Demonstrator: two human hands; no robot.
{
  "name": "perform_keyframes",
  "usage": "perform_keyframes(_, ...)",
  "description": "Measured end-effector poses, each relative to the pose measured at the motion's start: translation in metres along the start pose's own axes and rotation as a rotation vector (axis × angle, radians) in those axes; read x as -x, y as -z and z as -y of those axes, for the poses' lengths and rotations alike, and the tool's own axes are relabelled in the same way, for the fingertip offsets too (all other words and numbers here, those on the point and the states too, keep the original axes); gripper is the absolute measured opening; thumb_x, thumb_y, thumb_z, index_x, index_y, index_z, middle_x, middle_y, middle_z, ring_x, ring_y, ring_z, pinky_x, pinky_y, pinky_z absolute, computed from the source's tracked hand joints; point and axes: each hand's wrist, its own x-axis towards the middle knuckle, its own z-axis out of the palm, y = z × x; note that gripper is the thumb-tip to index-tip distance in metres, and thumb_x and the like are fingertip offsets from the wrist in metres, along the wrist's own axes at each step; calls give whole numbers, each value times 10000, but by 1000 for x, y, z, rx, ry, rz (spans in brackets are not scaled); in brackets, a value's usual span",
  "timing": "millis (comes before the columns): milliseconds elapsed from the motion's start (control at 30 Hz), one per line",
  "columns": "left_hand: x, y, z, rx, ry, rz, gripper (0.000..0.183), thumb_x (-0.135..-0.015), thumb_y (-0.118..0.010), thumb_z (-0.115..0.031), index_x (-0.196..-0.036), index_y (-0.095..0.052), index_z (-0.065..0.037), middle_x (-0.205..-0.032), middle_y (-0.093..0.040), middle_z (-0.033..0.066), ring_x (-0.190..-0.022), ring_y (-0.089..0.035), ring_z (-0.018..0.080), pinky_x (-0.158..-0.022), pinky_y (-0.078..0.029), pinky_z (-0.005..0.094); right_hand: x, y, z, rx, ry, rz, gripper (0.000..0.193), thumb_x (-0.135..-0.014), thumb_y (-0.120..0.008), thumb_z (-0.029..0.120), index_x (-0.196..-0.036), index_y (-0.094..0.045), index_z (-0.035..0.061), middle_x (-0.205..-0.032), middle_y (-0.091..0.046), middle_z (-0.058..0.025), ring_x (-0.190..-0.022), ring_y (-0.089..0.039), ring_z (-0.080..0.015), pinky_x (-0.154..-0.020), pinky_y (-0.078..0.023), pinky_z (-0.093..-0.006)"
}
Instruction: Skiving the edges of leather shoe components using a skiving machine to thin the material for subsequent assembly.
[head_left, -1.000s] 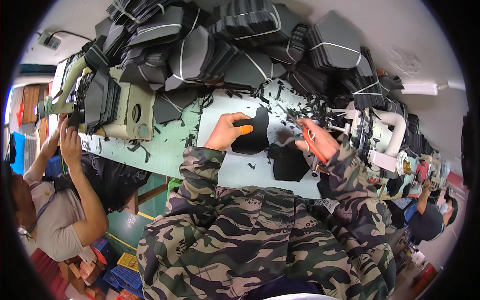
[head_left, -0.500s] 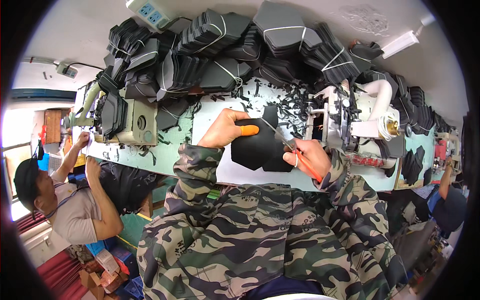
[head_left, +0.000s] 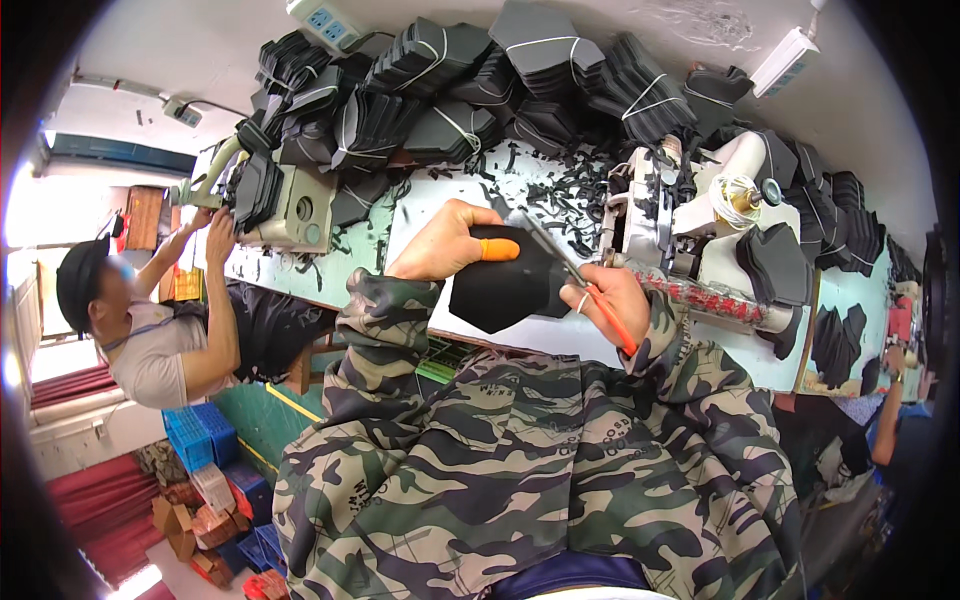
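My left hand (head_left: 447, 238), an orange finger cover on its thumb, is closed on the edge of a black flat piece (head_left: 500, 295). The piece is angular and hangs over the front part of the white worktop. In my right hand (head_left: 617, 305) is a pair of scissors (head_left: 552, 245) with orange-red handles. Its blades point up and to the left, along the upper right edge of the piece. Blur hides whether the blades touch it. Dark scraps (head_left: 530, 180) lie scattered on the worktop beyond my hands.
Banded stacks of black cut pieces (head_left: 430, 55) line the back of the worktop (head_left: 430, 200). Sewing machines stand at right (head_left: 720, 215) and left (head_left: 300, 205). At left a person in a cap (head_left: 165, 345) works at the left machine; another person's arm (head_left: 887, 410) shows far right.
The whole view has shifted a little. The scissors have swung from across the black piece to its upper right side, blades steeper. My left hand keeps its hold on the piece.
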Motion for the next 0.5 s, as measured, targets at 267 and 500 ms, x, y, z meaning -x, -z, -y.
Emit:
perform_keyframes(267,21,-43,61,731,-126,-585,137,-859,-645,-55,-962,-618,32,-815,-638,39,-695,-578,76,-624,-468,204,20,-10,-17,-446,-113,312,591,-938,-431,515,-1172,-478,-25,-700,-437,-2,-599,-428,-66,-525,-354,-220)
perform_keyframes(500,27,-42,56,568,-142,-498,130,-845,-653,-48,-945,-645,35,-792,-635,19,-692,-558,63,-625,-462,208,16,-14,-3,-33,-47,139,484,-880,-536,457,-807,-562,-21,-593,-495,-186,-589,-556,-359,-560,-403,-416)
